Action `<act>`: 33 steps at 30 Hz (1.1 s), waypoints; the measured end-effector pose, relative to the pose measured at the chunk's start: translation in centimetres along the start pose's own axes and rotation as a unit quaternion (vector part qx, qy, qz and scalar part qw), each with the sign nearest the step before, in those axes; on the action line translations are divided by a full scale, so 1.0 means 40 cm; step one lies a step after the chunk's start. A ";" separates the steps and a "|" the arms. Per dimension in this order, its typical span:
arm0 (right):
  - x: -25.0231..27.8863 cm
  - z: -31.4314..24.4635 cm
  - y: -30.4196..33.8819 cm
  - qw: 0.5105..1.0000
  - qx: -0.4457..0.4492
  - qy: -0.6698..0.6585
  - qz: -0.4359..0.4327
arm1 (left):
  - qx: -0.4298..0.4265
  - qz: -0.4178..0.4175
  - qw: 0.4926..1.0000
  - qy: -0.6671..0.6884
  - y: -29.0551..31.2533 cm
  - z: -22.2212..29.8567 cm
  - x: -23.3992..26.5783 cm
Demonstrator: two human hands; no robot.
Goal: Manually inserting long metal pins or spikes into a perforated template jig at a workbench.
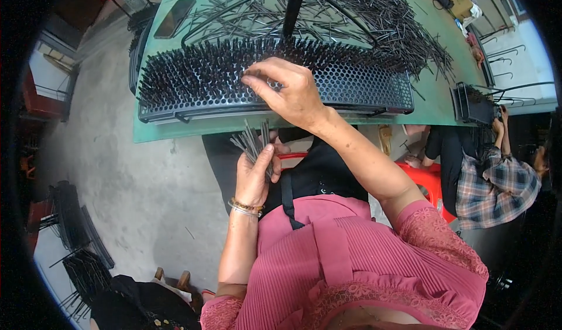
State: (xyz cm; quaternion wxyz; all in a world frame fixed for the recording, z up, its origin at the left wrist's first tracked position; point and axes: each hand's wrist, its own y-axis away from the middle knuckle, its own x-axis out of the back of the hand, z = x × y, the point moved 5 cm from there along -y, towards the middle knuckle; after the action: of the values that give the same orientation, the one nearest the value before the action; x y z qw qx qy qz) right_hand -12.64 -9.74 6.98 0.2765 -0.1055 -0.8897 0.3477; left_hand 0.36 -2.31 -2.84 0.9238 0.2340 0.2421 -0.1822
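My left hand (pixel 253 172) is closed around a bundle of thin dark metal rods (pixel 250 138), held upright in front of the table's near edge. Over the middle of a long perforated black rack (pixel 366 90) hovers my right hand (pixel 294 93), thumb and fingertips pinched together. Whatever is between those fingertips is too small to make out. Short dark rods (pixel 187 72) stand in the rack's holes across its left part and along the back. The holes at its front right show bare. A black handle frame (pixel 293 8) rises behind the rack.
A big heap of loose rods (pixel 380 14) covers the far side of the green table (pixel 146 132). A phone (pixel 175 18) lies at the back left. Another person in a plaid shirt (pixel 492 183) works at right by a smaller rack (pixel 473 104), near a red stool (pixel 430 180).
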 end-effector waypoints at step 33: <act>0.038 -0.004 0.110 0.896 -0.358 -0.158 -0.211 | -0.057 -0.039 0.998 0.014 0.017 0.049 -0.040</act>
State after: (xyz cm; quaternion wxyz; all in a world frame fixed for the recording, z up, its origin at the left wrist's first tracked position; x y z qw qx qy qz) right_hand -13.80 -5.84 4.74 0.1425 0.0491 -0.9874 -0.0490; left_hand 0.07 -2.39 -0.24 0.9242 0.1743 0.2742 -0.2007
